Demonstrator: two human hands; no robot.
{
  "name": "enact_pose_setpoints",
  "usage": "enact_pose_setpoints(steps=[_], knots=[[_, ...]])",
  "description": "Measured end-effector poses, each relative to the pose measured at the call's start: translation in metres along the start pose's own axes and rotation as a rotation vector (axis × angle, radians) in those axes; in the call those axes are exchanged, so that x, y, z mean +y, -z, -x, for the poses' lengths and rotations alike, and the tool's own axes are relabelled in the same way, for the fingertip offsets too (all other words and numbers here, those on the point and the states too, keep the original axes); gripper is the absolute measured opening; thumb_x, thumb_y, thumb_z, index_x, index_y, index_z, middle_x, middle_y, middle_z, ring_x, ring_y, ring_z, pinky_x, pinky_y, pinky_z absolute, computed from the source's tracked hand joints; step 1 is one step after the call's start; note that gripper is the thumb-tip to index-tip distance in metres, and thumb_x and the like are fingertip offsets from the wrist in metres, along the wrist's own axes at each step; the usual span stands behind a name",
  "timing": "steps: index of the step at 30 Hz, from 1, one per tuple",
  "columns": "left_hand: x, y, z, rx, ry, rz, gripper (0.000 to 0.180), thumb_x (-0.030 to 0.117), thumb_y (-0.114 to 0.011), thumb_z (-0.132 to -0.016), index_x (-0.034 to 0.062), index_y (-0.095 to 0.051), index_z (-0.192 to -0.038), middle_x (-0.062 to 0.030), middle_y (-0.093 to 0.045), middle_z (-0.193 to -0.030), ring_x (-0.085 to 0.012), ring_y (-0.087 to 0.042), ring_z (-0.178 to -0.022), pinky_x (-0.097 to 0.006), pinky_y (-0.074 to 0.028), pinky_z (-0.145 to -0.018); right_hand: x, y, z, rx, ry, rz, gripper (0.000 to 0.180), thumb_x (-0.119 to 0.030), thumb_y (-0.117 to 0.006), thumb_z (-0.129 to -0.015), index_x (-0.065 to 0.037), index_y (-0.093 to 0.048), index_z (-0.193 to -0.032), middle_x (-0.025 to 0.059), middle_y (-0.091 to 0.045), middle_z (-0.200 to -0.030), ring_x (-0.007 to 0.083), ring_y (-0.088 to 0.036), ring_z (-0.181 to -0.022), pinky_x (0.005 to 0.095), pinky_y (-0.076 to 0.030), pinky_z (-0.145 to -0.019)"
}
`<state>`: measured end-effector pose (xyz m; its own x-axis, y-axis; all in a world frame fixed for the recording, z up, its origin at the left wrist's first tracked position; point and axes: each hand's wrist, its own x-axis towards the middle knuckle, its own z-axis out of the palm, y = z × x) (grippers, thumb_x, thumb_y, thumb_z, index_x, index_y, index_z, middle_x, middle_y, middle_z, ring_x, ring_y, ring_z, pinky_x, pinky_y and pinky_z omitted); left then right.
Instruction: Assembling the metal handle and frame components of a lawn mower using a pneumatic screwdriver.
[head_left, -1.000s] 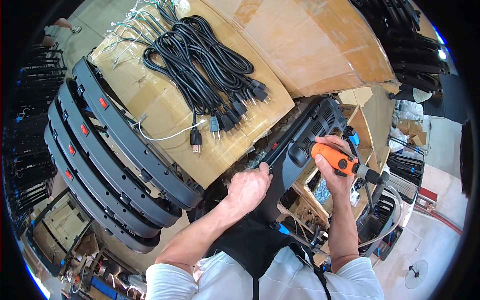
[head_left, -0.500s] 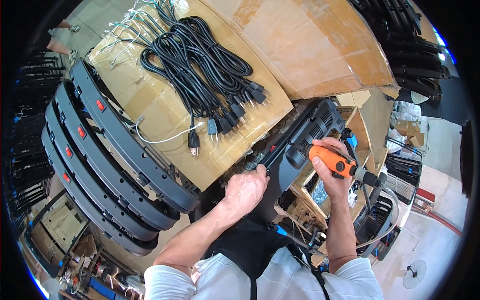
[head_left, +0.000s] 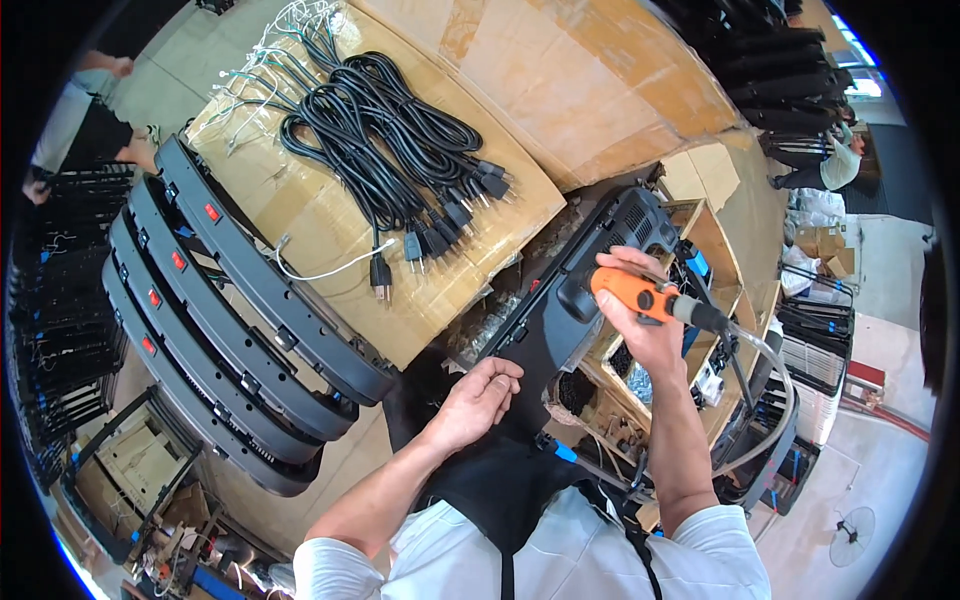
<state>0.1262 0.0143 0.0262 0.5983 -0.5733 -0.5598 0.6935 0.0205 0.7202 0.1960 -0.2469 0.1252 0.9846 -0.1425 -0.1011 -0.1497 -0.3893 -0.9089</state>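
My right hand (head_left: 640, 325) is wrapped round an orange air screwdriver (head_left: 625, 288), with a clear hose (head_left: 785, 385) trailing from its rear end. The tool is above a dark grey plastic housing (head_left: 540, 350) that has vent slots and a small red switch (head_left: 535, 286) along its side. Close to the near end of this housing is my left hand (head_left: 478, 402), its fingers curled together; whatever they may pinch is too small or hidden to make out. The tip of the screwdriver is hidden by the hand and the angle.
Black power cords (head_left: 385, 140) lie bundled on a cardboard box (head_left: 520, 225) ahead. Several curved grey covers (head_left: 250, 255) with red switches stand at the left. Right of the housing sits a wooden parts bin (head_left: 715, 235) with screws. Other people are at far left and far right.
My left hand has drawn back toward me along the housing's edge. My right hand and the screwdriver have shifted slightly left and up. The view has turned a little; more of the other people shows.
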Motion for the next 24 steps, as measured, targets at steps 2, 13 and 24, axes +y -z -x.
enact_pose_setpoints(steps=[2, 13, 24], knots=[[-0.001, -0.007, 0.007, -0.054, 0.07, 0.311, 0.024, 0.022, -0.05, -0.114, 0.0034, -0.063, -0.124, -0.0017, -0.063, -0.086, -0.0115, -0.057, -0.073, -0.025, -0.047, -0.062, -0.004, 0.004, 0.021, 0.083, 0.048, -0.03, 0.053, -0.001, -0.078, -0.088, 0.002, -0.057, -0.137, 0.0151, -0.071, -0.13, 0.0219, -0.067, -0.122, 0.0365, -0.052, -0.109], [-0.03, -0.064, 0.025, -0.088, 0.282, 0.552, 0.031, 0.032, -0.048, -0.115, 0.0063, -0.065, -0.119, -0.0022, -0.064, -0.084, -0.0125, -0.058, -0.068, -0.026, -0.048, -0.062, -0.001, 0.033, 0.181, 0.242, -0.047, -0.262, 0.058, -0.012, -0.079, -0.088, 0.002, -0.053, -0.137, 0.0205, -0.072, -0.127, 0.0278, -0.068, -0.121, 0.043, -0.05, -0.11], [-0.093, -0.103, 0.074, -0.044, 0.214, 0.376, 0.025, 0.031, -0.057, -0.112, 0.0079, -0.063, -0.103, -0.0016, -0.06, -0.075, -0.0104, -0.052, -0.062, -0.025, -0.037, -0.051, 0.032, 0.042, 0.291, 0.271, 0.0, -0.413, 0.056, -0.012, -0.08, -0.089, 0.002, -0.055, -0.137, 0.02, -0.071, -0.129, 0.0272, -0.067, -0.122, 0.0434, -0.051, -0.111]])
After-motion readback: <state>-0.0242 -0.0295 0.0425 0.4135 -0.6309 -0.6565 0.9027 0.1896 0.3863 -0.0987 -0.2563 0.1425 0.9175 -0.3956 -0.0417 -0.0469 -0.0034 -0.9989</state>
